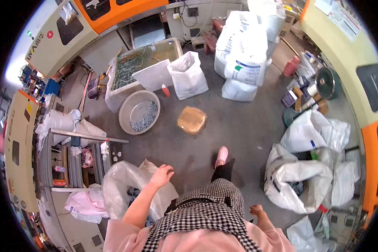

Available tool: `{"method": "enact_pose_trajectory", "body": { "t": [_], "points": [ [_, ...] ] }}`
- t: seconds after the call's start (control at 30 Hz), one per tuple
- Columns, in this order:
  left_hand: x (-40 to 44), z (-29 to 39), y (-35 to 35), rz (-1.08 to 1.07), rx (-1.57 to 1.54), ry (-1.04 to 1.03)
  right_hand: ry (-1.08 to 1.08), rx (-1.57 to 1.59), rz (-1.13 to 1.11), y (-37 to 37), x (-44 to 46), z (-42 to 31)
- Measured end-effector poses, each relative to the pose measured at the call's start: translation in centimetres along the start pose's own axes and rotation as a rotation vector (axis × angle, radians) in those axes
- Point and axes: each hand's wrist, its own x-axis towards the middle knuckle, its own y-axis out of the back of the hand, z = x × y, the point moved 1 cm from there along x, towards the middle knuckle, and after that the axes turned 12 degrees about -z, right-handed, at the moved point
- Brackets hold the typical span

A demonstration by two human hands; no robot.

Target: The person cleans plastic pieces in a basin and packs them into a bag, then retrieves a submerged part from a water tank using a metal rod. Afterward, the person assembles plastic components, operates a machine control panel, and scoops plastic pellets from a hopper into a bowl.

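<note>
My left hand [161, 175] hangs in the air with loosely bent fingers and nothing in it. It is nearest to a large translucent plastic bag [117, 176] with dark pieces partly visible inside. Low by my right side, my right hand [257, 210] is also empty, its fingers slightly curled and apart. A brown taped package [192, 120] lies on the floor ahead of my pink shoe [222, 154], out of reach of both hands.
Ahead on the left stand a round tub [126, 119] of small grey-blue pieces, a water tank [172, 46] and an upright white sack [189, 77]. Full white sacks [243, 67] are piled further back. Open sacks [277, 168] line the right; a metal step frame [75, 164] stands left.
</note>
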Motion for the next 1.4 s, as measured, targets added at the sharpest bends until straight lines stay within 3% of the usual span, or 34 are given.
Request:
{"method": "enact_pose_trajectory", "body": {
  "t": [0.1,0.13,0.17,0.23,0.27,0.3,0.33,0.37,0.4,0.43,0.53,0.6,0.63,0.67,0.73,0.8,0.87,0.9,0.93,1.0,1.1,1.2,1.23,1.3,1.4],
  "points": [
    [5.6,-1.7,2.7,0.003,-0.057,0.162,-0.072,0.074,-0.049,6.0,5.2,-7.8],
    [6.8,-2.9,2.5,-0.011,-0.087,0.318,0.013,-0.312,-0.096,8.6,7.9,-12.2],
    [7.9,-4.8,1.8,-0.026,-0.031,0.410,0.216,-1.025,-0.102,11.0,10.9,-16.9],
    [7.2,-9.5,1.0,-0.135,0.044,0.561,0.584,-1.832,0.113,14.6,16.4,-25.8],
    [6.4,-10.5,-0.2,-0.203,0.031,0.607,0.246,-1.319,0.123,16.0,15.9,-33.9],
    [6.1,-12.4,-1.7,-0.215,0.001,0.619,0.544,-1.060,0.325,16.2,10.1,-43.9],
    [6.7,-14.7,-2.5,-0.466,0.320,0.424,0.585,-0.957,0.347,17.6,10.3,-51.2],
    [7.1,-16.5,-2.7,-0.695,0.643,0.206,0.758,-0.624,0.384,17.8,7.5,-58.1],
    [7.5,-17.5,-2.4,-0.692,0.628,0.212,0.661,-0.532,0.324,18.3,7.2,-64.7],
    [8.0,-18.6,-2.0,-0.695,0.466,0.363,0.857,-0.720,0.439,18.8,7.7,-70.2],
    [10.2,-21.7,-1.5,-0.696,-0.035,0.783,1.016,-0.756,0.489,17.2,6.5,-85.6],
    [13.5,-24.4,-1.6,-0.478,-0.929,1.449,1.115,-0.605,0.361,14.1,5.7,-93.6],
    [15.3,-25.2,0.0,-0.492,-0.938,1.451,1.104,-0.617,0.359,12.5,6.2,-96.8],
    [17.9,-26.0,3.4,-0.722,-0.267,1.086,1.202,-0.593,0.315,10.6,6.5,-100.0],
    [24.3,-28.2,9.0,-0.873,0.370,0.632,1.284,-0.567,0.272,7.9,7.6,-105.2],
    [32.0,-31.7,14.6,-0.724,0.368,0.687,1.237,-0.598,0.264,4.8,9.5,-110.5],
    [38.2,-38.3,16.8,-0.607,0.618,0.435,1.228,-0.625,0.295,2.6,13.1,-116.1],
    [42.3,-36.9,21.4,-0.421,0.165,0.698,1.229,-0.658,0.303,1.8,14.8,-118.4],
    [46.9,-33.9,27.2,-0.102,-0.269,0.881,1.192,-0.693,0.291,0.8,16.7,-121.4],
    [53.4,-33.7,29.8,0.365,-0.362,0.589,1.137,-0.698,0.291,-1.8,21.0,-127.7],
    [61.4,-29.6,34.1,0.403,-0.427,0.433,1.037,-0.978,0.246,-5.3,30.5,-136.7],
    [65.3,-26.5,34.1,0.407,-0.539,0.452,1.028,-1.223,0.227,-8.7,42.2,-142.4],
    [65.9,-25.7,34.0,0.401,-0.526,0.498,0.780,-1.345,0.075,-9.6,44.4,-144.8],
    [68.4,-24.0,32.7,0.396,-0.545,0.587,0.595,-1.607,0.023,-11.5,50.0,-147.5],
    [70.1,-21.4,29.5,0.439,-0.712,0.888,0.580,-1.756,0.063,-13.2,57.4,-149.1]
  ]
}}
